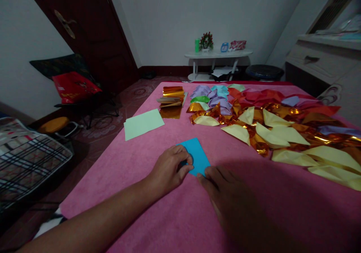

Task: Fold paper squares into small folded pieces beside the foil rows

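Observation:
A sheet of blue paper (199, 154) lies on the pink cloth (146, 192) in front of me, seemingly folded. Over its left edge sits my left hand (172, 166), its fingers curled and the thumb tip close to the index finger on the paper. My right hand (222, 187) is closed at the near right corner of the same sheet, with thumb and fingers pressed to its edge. Beyond the left hand are pale green sheets (143, 124) and a stack of shiny gold foil paper (172, 112).
Folded paper pieces in yellow (276, 135), gold, red, purple and other colours spread over the right and far side. A white side table (218, 53) stands by the wall. At left are a chair with a red bag (75, 87) and a plaid bag (31, 159).

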The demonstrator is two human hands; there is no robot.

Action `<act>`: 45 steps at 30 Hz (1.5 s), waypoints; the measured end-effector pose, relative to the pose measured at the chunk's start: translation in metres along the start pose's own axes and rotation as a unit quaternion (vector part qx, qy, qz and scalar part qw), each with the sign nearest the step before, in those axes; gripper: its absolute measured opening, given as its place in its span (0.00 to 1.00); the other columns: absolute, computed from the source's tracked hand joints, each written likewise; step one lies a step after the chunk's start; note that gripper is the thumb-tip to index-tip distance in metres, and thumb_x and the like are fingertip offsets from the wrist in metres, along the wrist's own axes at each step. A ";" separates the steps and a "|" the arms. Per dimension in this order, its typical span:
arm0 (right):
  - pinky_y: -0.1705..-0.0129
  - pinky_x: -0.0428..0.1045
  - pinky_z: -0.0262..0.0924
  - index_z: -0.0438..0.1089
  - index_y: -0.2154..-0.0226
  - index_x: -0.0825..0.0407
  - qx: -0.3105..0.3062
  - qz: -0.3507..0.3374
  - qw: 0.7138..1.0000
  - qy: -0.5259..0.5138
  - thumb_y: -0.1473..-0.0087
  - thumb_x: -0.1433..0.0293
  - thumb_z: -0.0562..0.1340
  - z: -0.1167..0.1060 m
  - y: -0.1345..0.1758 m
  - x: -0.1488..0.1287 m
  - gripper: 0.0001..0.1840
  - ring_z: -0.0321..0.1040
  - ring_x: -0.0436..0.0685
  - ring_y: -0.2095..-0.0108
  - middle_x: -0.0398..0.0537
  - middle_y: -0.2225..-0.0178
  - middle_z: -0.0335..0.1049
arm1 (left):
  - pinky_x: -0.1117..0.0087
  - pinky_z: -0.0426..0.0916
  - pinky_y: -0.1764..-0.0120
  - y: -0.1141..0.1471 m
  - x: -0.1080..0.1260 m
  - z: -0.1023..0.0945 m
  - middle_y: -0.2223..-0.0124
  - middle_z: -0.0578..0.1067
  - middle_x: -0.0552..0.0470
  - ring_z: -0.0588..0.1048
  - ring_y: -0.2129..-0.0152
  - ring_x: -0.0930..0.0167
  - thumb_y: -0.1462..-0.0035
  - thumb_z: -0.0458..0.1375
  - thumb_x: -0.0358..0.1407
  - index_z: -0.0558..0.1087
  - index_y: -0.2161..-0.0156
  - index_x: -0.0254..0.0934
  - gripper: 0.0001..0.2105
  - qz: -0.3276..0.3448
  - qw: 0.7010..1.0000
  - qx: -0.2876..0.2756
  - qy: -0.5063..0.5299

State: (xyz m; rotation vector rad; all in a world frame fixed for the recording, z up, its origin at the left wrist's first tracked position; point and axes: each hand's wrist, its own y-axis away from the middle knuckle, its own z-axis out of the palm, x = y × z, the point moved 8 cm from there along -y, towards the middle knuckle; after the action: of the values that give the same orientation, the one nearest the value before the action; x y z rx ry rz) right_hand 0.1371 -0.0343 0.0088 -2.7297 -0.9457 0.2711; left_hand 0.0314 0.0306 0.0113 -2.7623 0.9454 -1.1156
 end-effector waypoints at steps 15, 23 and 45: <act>0.55 0.56 0.61 0.64 0.56 0.52 0.117 0.100 0.965 -0.213 0.54 0.86 0.53 -0.014 -0.007 0.043 0.23 0.61 0.59 0.55 0.52 0.55 0.62 | 0.69 0.61 0.62 0.002 0.016 -0.006 0.64 0.74 0.49 0.69 0.66 0.70 0.40 0.54 0.34 0.74 0.63 0.37 0.07 0.143 0.983 -0.010 -0.118; 0.60 0.52 0.65 0.69 0.59 0.50 0.155 0.081 0.955 -0.240 0.45 0.83 0.51 -0.016 -0.008 0.047 0.19 0.64 0.54 0.58 0.52 0.54 0.60 | 0.68 0.63 0.63 0.013 0.032 0.006 0.66 0.74 0.48 0.70 0.67 0.70 0.37 0.49 0.34 0.74 0.60 0.36 0.11 0.207 0.956 -0.006 -0.207; 0.62 0.49 0.60 0.74 0.70 0.50 0.055 0.153 0.943 -0.291 0.47 0.75 0.58 -0.004 -0.024 0.057 0.09 0.66 0.54 0.64 0.44 0.68 0.68 | 0.68 0.70 0.61 0.020 0.031 0.008 0.61 0.76 0.45 0.73 0.64 0.69 0.41 0.52 0.31 0.76 0.62 0.33 0.09 0.161 0.985 0.000 -0.068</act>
State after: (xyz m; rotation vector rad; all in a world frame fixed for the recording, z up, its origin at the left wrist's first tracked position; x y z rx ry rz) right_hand 0.1687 0.0191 0.0135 -2.7211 -0.5834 1.2000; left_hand 0.0439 -0.0041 0.0202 -2.5212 1.3103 -0.8633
